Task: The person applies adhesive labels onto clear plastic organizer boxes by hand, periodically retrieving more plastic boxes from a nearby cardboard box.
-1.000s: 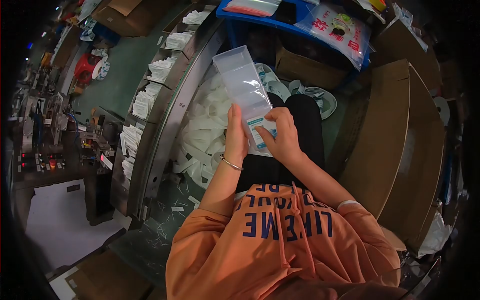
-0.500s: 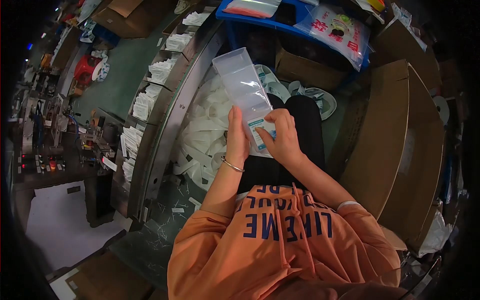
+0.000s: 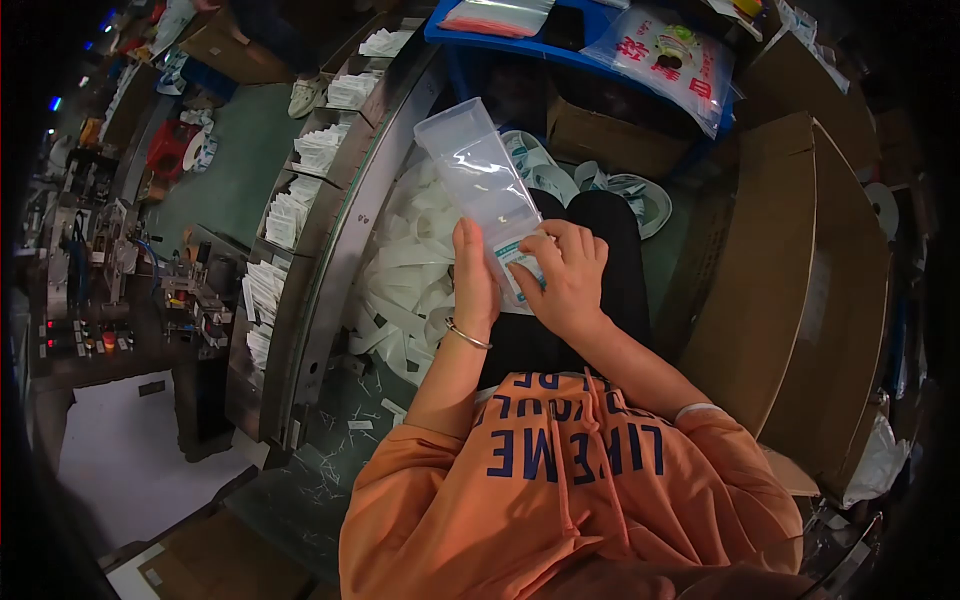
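Note:
A long clear plastic box (image 3: pixel 478 165), divided into sections, lies tilted over my lap. My left hand (image 3: pixel 476 275) is closed around its left side near the lower end, thumb up along the edge. On the box's lower section sits a white and teal label (image 3: pixel 507 256), partly covered by my right hand (image 3: pixel 568 275). The thumb and bent fingers of that hand pinch together at the label's right part; whether they press it down or grip its edge is hidden.
To the left runs a metal rack (image 3: pixel 345 225) with white packets (image 3: pixel 290 212) in its bins. Loose white strip (image 3: pixel 405 265) is heaped beside my legs. Rolls of labels (image 3: pixel 640 200) lie ahead, below a blue table (image 3: pixel 455 45). A tall open carton (image 3: pixel 750 270) stands at right.
The box's far end has shifted slightly left. My right hand has turned a little, its fingers more bent over the label. A shoe has come into view at the upper left.

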### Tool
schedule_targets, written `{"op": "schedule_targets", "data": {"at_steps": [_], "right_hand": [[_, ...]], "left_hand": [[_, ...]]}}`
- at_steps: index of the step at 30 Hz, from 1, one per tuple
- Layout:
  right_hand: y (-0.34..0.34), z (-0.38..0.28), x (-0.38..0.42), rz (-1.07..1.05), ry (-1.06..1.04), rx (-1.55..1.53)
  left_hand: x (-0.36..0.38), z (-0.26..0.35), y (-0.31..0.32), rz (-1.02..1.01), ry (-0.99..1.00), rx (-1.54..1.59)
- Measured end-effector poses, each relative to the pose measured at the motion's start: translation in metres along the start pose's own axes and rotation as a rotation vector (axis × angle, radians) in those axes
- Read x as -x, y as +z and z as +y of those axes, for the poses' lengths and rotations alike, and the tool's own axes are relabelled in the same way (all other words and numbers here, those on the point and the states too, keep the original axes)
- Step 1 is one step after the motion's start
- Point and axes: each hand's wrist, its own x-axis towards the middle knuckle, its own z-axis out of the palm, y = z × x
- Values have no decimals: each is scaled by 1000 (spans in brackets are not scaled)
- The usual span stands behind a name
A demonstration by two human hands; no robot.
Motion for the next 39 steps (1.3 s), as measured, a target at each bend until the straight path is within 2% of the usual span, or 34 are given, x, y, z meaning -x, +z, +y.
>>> {"op": "schedule_targets", "data": {"at_steps": [3, 6, 8, 10, 13, 15, 16, 18, 21, 26, 29, 30, 32, 36, 39], "right_hand": [[-6, 24, 3, 94, 100, 53], [-9, 77, 19, 142, 218, 93], [-15, 93, 27, 158, 215, 64], [-22, 94, 34, 62, 141, 19], [-20, 88, 30, -48, 65, 12], [-12, 93, 20, -60, -31, 7], [-11, 97, 14, -122, -56, -24], [-9, 103, -1, -169, -89, -78], [4, 109, -18, -313, -178, -195], [31, 124, -50, -569, -363, -323], [33, 128, -67, -756, -340, -426], [35, 130, -72, -773, -363, -434], [38, 133, -79, -898, -275, -552], [42, 132, -84, -947, -262, -575], [39, 127, -80, -878, -304, -579]], "left_hand": [[-1, -4, -2, 42, -12, -1], [-1, -1, -8, 0, -27, 11], [-1, 8, -1, -28, -15, 17], [-1, 12, 11, -55, -13, 24], [-7, 3, 32, -94, -101, 212], [-12, -4, 42, -6, -178, 167], [-15, -4, 39, -15, -185, 164], [-29, 1, 16, -26, -282, 379], [-45, 0, -18, -25, -232, 367], [-49, -5, -39, 30, -192, 394], [-49, -6, -43, 28, -182, 391], [-49, -4, -41, 36, -234, 408], [-48, -1, -36, 57, -271, 436], [-46, 4, -29, 30, -315, 442], [-46, 4, -24, 29, -311, 452]]}}
